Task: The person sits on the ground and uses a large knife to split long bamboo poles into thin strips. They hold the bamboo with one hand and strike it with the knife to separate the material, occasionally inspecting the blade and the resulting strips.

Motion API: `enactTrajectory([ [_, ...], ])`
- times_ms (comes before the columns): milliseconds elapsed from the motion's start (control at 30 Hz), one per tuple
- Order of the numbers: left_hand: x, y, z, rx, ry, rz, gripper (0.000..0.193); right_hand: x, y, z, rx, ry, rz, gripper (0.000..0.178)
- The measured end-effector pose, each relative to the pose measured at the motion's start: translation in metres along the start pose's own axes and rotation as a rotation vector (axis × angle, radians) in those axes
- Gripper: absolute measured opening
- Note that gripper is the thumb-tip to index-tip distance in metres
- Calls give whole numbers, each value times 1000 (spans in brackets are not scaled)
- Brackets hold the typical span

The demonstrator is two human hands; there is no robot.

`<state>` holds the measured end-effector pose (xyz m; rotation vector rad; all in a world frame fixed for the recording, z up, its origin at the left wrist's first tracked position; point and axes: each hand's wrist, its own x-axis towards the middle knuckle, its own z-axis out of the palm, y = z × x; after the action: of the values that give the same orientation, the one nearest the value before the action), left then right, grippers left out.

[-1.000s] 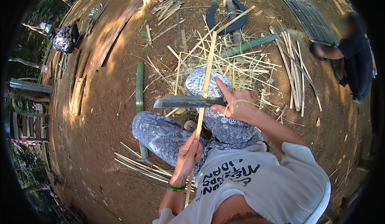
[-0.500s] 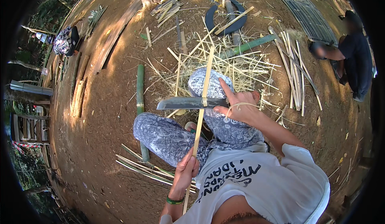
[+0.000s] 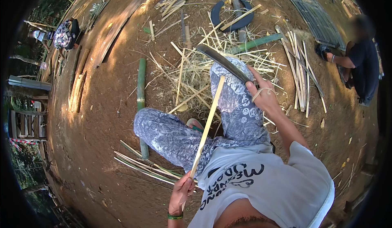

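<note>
A long pale bamboo strip (image 3: pixel 208 130) slants across my lap, its far end over my right knee. My left hand (image 3: pixel 182 190) is closed around its near part, beside my hip. My right hand (image 3: pixel 265 96) grips a machete (image 3: pixel 228 64) at the right knee; its handle is mostly hidden by the hand. The dark blade points away and to the left, above the knee and apart from the strip. A thin pale curl of shaving hangs over the right fingers.
Bamboo shavings and strips (image 3: pixel 192 89) litter the ground ahead. Green bamboo poles lie left (image 3: pixel 141 101) and beyond (image 3: pixel 261 43), near a black ring-shaped object (image 3: pixel 216 17). More strips (image 3: pixel 300 73) lie right, where a person (image 3: pixel 359 60) crouches. Other people (image 3: pixel 65 36) are far left.
The machete has come off the strip and swung so its tip points farther away. The strip has been drawn back toward me, and my left hand sits slightly lower.
</note>
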<state>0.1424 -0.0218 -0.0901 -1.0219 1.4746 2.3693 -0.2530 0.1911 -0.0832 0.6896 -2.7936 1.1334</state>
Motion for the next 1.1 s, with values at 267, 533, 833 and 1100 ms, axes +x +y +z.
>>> enactTrajectory([
  [267, 107, 64, 82, 43, -147, 172, 44, -1, -22, -12, -34, -165, -2, 73],
  [533, 152, 109, 134, 24, -172, 234, 45, 2, -45, -5, -314, -348, -106, 91],
  [833, 125, 92, 107, 187, -140, 231, 43, 9, -27, 4, -174, -265, -102, 81],
  [1100, 83, 63, 75, 214, -106, 205, 43, 12, -24, 1, -146, -267, -48, 77],
])
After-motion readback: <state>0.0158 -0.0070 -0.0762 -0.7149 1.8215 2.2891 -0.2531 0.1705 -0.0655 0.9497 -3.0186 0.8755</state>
